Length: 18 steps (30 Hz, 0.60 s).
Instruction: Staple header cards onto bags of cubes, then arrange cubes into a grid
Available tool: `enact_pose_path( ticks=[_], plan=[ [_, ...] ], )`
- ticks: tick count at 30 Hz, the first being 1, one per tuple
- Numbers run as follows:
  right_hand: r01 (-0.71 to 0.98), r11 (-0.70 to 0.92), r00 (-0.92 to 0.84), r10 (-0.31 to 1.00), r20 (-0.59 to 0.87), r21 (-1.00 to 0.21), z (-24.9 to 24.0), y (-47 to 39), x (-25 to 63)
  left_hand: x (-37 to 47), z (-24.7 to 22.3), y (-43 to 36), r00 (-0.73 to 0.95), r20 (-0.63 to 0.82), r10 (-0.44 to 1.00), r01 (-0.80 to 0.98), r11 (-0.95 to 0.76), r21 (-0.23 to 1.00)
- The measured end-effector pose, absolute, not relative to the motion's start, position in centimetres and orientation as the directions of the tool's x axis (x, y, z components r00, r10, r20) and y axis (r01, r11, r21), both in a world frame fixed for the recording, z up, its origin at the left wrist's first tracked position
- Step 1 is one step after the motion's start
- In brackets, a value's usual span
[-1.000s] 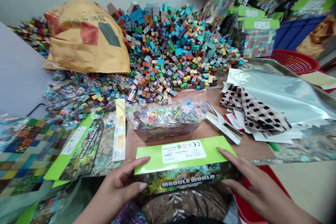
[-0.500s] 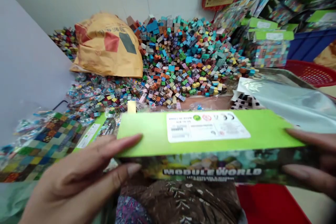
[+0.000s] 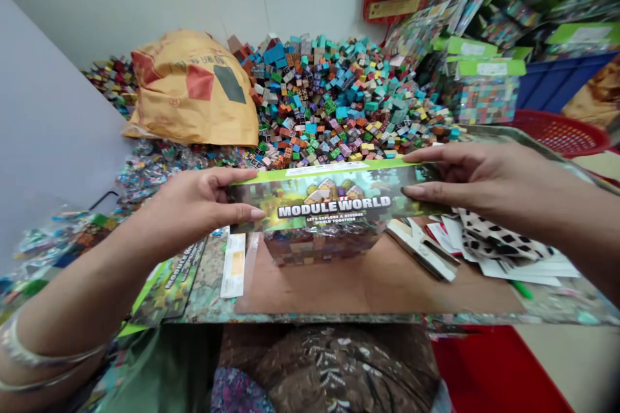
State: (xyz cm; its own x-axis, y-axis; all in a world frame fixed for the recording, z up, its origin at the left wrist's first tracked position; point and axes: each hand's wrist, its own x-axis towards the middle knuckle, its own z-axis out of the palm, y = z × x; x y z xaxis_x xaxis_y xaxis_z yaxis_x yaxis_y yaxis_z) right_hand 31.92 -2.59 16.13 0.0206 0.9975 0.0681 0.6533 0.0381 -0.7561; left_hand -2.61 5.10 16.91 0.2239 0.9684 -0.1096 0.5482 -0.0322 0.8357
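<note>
A printed card header [image 3: 334, 203] reading "MODULE WORLD", with a green top edge, spans between my two hands. My left hand [image 3: 208, 200] pinches its left end between thumb and fingers. At the right end my right hand [image 3: 450, 174] grips it the same way. Below the header hangs or stands a clear bag of coloured blocks [image 3: 320, 245], over a brown board [image 3: 310, 290]. A stapler [image 3: 421, 248] lies on the board, right of the bag.
Behind is a big heap of small blocks [image 3: 334, 97], beside a yellow sack [image 3: 194, 90]. Another printed card [image 3: 174, 284] lies at left. At right are a spotted cloth [image 3: 504, 239], papers, a red basket [image 3: 562, 132] and packed bags [image 3: 489, 93].
Both hands have moved the header away from me, over the board, and its printed front now faces me. The bag of blocks, board and stapler have come into view.
</note>
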Motion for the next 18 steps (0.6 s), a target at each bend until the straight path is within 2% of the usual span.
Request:
enact_pose_path(
  ticks=[3,7,8,10,12,14,16,18],
  plan=[
    [0.726,0.078,-0.077,0.997,0.032,-0.683,15.5,-2.1,32.3,-3.0,16.9,5.4,0.298,-0.037,0.954,0.729,-0.202,0.654],
    [0.855,0.202,-0.129,0.975,0.182,-0.477,15.3,-1.7,32.4,-3.2,16.8,5.8,0.448,0.231,0.864,0.785,-0.504,0.361],
    [0.883,0.208,-0.122,0.968,0.221,-0.42,15.3,-1.6,32.3,-3.1,16.8,5.9,0.477,0.27,0.837,0.768,-0.546,0.334],
    [0.91,0.217,-0.118,0.952,0.282,-0.354,15.2,-1.4,32.3,-2.6,16.9,5.8,0.503,0.242,0.83,0.745,-0.558,0.366],
    [0.903,0.255,-0.143,0.937,0.319,-0.347,15.1,-1.1,32.3,-1.9,17.1,5.7,0.499,0.141,0.855,0.757,-0.509,0.41],
    [0.883,0.32,-0.205,0.921,0.33,-0.344,15.1,-0.8,32.3,-1.4,17.3,5.8,0.489,0.107,0.865,0.792,-0.492,0.361],
    [0.875,0.373,-0.286,0.912,0.293,-0.308,15.3,-0.3,32.2,-1.0,17.2,6.1,0.492,0.171,0.854,0.812,-0.521,0.264],
    [0.88,0.412,-0.358,0.902,0.24,-0.236,15.6,0.1,32.2,-0.9,16.9,6.4,0.473,0.255,0.843,0.805,-0.531,0.263]
  ],
)
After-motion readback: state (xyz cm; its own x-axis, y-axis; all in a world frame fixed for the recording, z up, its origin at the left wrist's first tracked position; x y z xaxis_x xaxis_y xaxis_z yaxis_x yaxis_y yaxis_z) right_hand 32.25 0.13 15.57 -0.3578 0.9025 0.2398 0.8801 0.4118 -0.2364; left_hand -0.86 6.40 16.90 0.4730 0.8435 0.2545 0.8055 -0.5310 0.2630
